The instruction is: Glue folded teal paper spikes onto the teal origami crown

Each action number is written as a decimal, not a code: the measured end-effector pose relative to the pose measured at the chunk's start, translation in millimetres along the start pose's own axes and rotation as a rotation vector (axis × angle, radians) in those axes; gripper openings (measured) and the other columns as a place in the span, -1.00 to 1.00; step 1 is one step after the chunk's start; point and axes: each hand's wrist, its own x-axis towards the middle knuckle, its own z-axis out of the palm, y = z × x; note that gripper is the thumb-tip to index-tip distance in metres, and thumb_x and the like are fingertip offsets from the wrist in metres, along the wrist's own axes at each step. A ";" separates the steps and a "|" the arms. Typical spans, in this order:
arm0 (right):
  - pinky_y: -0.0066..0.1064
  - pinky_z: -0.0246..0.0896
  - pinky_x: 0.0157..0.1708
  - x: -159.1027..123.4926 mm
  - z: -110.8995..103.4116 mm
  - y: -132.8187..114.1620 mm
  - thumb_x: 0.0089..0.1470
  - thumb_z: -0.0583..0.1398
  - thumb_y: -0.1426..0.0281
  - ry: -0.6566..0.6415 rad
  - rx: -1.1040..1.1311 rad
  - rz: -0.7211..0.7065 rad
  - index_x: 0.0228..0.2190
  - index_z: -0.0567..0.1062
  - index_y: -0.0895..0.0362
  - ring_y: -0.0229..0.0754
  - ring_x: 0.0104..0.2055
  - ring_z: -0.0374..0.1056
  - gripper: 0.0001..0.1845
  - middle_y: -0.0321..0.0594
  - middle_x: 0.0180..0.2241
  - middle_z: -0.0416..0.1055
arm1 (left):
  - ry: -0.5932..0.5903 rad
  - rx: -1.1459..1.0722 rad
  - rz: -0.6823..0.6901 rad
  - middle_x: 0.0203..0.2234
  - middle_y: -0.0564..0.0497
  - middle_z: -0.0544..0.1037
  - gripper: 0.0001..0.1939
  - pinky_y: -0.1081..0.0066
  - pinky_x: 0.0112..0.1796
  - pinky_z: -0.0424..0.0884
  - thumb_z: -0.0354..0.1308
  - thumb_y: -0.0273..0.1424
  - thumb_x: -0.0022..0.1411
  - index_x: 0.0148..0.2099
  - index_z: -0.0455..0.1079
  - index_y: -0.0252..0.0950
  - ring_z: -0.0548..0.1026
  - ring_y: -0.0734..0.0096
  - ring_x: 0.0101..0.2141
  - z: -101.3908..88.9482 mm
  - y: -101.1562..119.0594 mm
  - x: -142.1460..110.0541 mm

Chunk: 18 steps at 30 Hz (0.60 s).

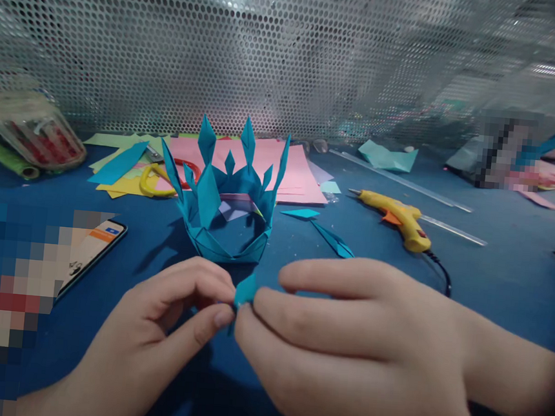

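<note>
Between my two hands is a small piece of folded blue paper [246, 289], partly hidden by the fingers. My left hand [164, 327] pinches its left edge with thumb and forefinger. From the other side, the closed fingertips of my right hand [357, 344] grip it too. Just behind the hands stands a blue paper crown [227, 229] with tall pointed tips and shorter ones between them. Right of the crown lie a flat blue paper diamond [300, 214] and a narrow folded blue paper piece [333, 240].
A yellow glue gun [396, 215] lies at right near clear glue sticks [453, 230]. Behind the crown are pink sheets [290, 170] and yellow-handled scissors [156, 181]. A phone [93, 253] and glass jar [36, 125] are at left. A perforated metal panel [272, 46] closes off the back.
</note>
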 end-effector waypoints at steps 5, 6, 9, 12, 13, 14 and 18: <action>-0.40 0.31 -0.34 -1.0 -2.8 -0.6 0.30 0.06 0.19 0.064 0.054 -0.056 -0.22 0.55 0.09 -0.23 -0.36 0.41 -0.67 -0.21 -0.40 0.50 | -0.020 -0.199 -0.297 -0.53 0.05 0.65 -0.94 0.50 -0.55 0.50 0.31 -0.44 -0.09 -0.55 0.51 -0.19 0.54 0.40 -0.55 5.6 5.2 6.7; -0.42 0.30 -0.33 -0.5 -5.8 2.9 0.31 0.04 0.24 0.089 0.062 -0.107 -0.23 0.55 0.08 -0.25 -0.36 0.41 -0.68 -0.22 -0.39 0.51 | -0.030 -0.224 -0.328 -0.60 0.08 0.61 -0.92 0.52 -0.59 0.47 0.32 -0.44 -0.11 -0.56 0.48 -0.20 0.50 0.45 -0.61 5.4 5.3 7.4; -0.44 0.23 -0.39 -3.3 -18.6 25.5 0.31 0.03 0.37 0.179 -0.052 -0.135 -0.37 0.54 0.08 -0.29 -0.40 0.39 -0.67 -0.25 -0.39 0.54 | -0.017 -0.270 -0.408 -0.66 0.14 0.57 -0.78 0.60 -0.64 0.38 0.34 -0.46 -0.11 -0.58 0.33 -0.21 0.44 0.53 -0.66 3.6 3.4 8.7; -0.37 0.04 -0.52 -22.2 -33.1 68.5 0.24 0.11 0.18 0.249 -0.399 0.555 -0.60 0.43 0.11 -0.21 -0.50 0.31 -0.57 -0.16 -0.53 0.46 | -0.005 -0.292 -0.463 -0.57 0.09 0.64 -0.74 0.63 -0.62 0.38 0.37 -0.46 -0.05 -0.54 0.29 -0.23 0.45 0.58 -0.63 1.9 -1.8 9.5; -0.36 0.00 -0.54 -33.1 -36.8 85.7 0.17 0.16 0.07 0.155 -0.425 0.838 -0.64 0.40 0.11 -0.22 -0.57 0.22 -0.51 -0.17 -0.59 0.41 | 0.003 -0.305 -0.466 -0.56 0.08 0.64 -0.74 0.63 -0.60 0.39 0.37 -0.45 -0.03 -0.52 0.30 -0.23 0.47 0.58 -0.62 1.6 -4.1 9.7; -0.33 -0.03 -0.56 -45.9 -39.3 102.9 0.11 0.17 -0.05 0.005 -0.430 1.107 -0.70 0.37 0.10 -0.24 -0.64 0.12 -0.43 -0.18 -0.67 0.33 | 0.007 -0.325 -0.465 -0.56 0.09 0.64 -0.75 0.63 -0.57 0.41 0.38 -0.44 -0.01 -0.48 0.31 -0.23 0.49 0.57 -0.60 1.6 -6.2 9.8; -0.24 -0.04 -0.58 -102.8 -36.7 154.0 -0.25 0.36 -0.12 -0.327 -0.212 1.496 -0.95 0.17 0.06 -0.30 -0.75 -0.01 -0.27 -0.18 -0.84 0.15 | 0.056 -0.365 -0.484 -0.51 0.10 0.66 -0.76 0.60 -0.50 0.47 0.40 -0.42 0.04 -0.28 0.40 -0.23 0.57 0.51 -0.52 1.9 -11.8 11.0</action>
